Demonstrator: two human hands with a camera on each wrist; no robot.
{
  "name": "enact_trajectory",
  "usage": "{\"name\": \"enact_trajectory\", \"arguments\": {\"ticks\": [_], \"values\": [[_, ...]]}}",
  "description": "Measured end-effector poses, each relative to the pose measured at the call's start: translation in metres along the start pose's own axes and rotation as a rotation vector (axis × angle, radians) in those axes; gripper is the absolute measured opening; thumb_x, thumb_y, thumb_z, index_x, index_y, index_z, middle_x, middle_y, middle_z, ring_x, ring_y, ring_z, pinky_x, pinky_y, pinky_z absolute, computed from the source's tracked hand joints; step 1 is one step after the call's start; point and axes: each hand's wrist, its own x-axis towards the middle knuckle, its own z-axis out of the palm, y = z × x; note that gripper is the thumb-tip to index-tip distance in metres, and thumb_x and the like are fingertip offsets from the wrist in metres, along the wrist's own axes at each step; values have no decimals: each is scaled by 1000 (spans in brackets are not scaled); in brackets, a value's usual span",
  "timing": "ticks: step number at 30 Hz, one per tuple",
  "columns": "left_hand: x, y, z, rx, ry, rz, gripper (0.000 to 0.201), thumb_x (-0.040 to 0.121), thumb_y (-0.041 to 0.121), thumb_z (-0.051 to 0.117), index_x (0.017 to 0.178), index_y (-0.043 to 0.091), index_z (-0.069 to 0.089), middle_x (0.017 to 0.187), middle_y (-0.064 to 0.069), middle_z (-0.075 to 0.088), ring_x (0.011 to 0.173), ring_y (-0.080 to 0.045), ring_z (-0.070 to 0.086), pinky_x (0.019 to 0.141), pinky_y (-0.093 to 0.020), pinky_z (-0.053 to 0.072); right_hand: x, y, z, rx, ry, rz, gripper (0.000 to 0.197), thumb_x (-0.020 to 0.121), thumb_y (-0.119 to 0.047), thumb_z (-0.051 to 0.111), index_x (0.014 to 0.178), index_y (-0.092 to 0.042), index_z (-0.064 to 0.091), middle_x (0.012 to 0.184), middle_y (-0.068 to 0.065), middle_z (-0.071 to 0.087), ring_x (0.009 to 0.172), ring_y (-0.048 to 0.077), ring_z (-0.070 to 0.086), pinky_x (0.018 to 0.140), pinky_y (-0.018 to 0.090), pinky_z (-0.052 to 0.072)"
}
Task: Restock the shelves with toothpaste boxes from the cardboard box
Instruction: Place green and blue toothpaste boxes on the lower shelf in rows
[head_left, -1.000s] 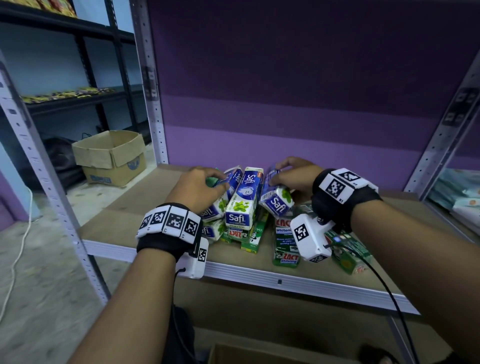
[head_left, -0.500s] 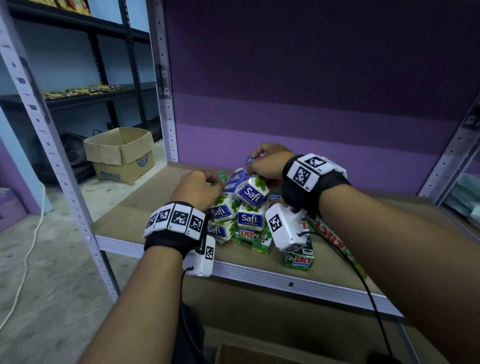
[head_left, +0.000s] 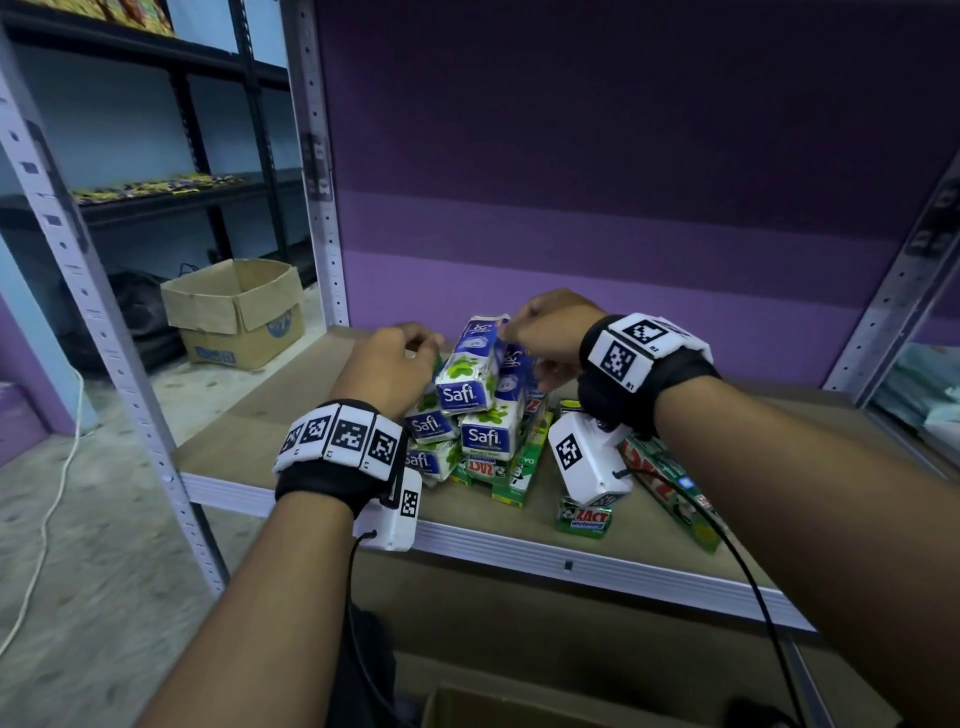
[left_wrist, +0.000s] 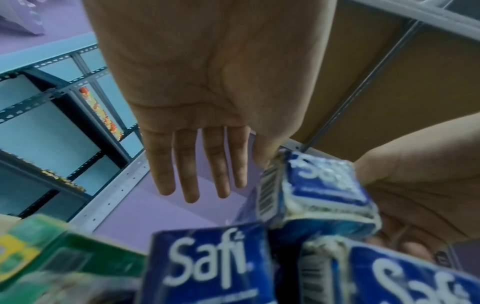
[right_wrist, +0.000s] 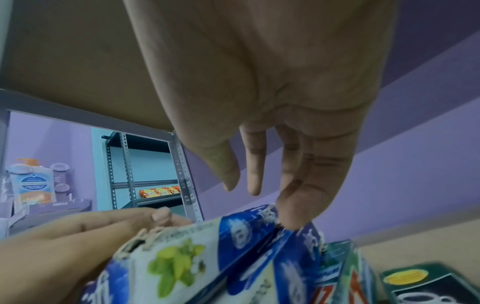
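Several blue-and-white Safi toothpaste boxes (head_left: 483, 436) are piled on the wooden shelf (head_left: 291, 395), on top of green Zact boxes (head_left: 582, 517). The top Safi box (head_left: 467, 374) leans tilted on the pile. My left hand (head_left: 410, 343) hovers at the pile's upper left with straight fingers (left_wrist: 192, 185) and holds nothing. My right hand (head_left: 524, 332) reaches over the pile from the right. Its fingers hang straight, and one fingertip (right_wrist: 293, 222) touches the far end of the top Safi box (right_wrist: 233, 236).
A long green box (head_left: 670, 493) lies at an angle on the shelf under my right forearm. An open cardboard box (head_left: 467, 712) sits below the shelf edge. Another carton (head_left: 234, 312) stands on the floor at the left. Steel uprights (head_left: 311, 156) frame the bay.
My right hand has moved left and up and has set a Safi box on top of the pile. The left hand has stayed at the pile's left side.
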Motion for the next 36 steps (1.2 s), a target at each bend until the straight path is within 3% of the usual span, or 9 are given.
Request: {"name": "enact_trajectory", "arguments": {"ticks": [2,5,10,16,19,23,27,30,36], "values": [[-3,12,-1,-18,30,66,20,96,43,52,97,30,66,89,14,66,73,5,55,60,-16,39,-5,9,-10,-26,11,5,28,94,-29,60,103,-2,65,105,16,70,97,38,69,86,51,58],[-9,32,3,-31,33,169,24,93,47,56,101,29,70,92,17,68,83,1,60,72,-21,46,-13,27,-27,-22,37,36,24,93,-23,59,109,-7,67,107,13,67,87,34,72,81,50,59],[-21,66,20,97,-47,372,16,91,39,61,98,29,71,101,9,67,96,-11,61,81,-24,46,-24,70,-53,-108,55,75,22,94,-23,58,109,-10,67,111,8,66,78,29,69,79,43,61],[-38,91,51,269,-200,464,17,91,37,62,104,29,69,111,6,66,104,-15,59,89,-35,51,-41,129,-68,-187,64,103,10,90,-24,66,98,-20,71,86,-12,63,64,13,60,50,20,51],[-45,101,64,317,-274,469,19,90,36,63,107,30,67,112,5,65,105,-16,59,89,-41,52,-49,153,-66,-232,83,98,6,87,-24,69,93,-27,71,77,-15,57,63,4,53,48,18,42],[-54,105,80,355,-374,454,17,91,38,62,106,31,67,114,5,63,104,-15,58,87,-35,51,-62,179,-58,-270,66,98,12,83,-31,72,94,-34,71,87,-14,60,70,1,55,48,17,38],[-57,103,93,402,-497,412,24,89,37,65,111,27,67,118,0,60,109,-20,57,94,-37,49,-74,195,-46,-226,0,109,29,80,-39,75,108,-37,66,107,-5,64,84,13,65,72,25,52],[-60,102,101,422,-559,389,29,89,43,65,113,28,66,123,-1,57,113,-20,54,97,-41,48,-80,202,-40,-189,-9,95,46,77,-42,78,119,-37,60,104,-1,63,85,16,66,78,28,55],[-62,101,110,384,-527,353,29,89,43,66,115,31,69,132,-1,51,122,-19,49,104,-39,43,-83,210,-33,-63,38,79,51,72,-36,83,117,-39,60,81,-14,57,68,7,61,58,21,48]]}}
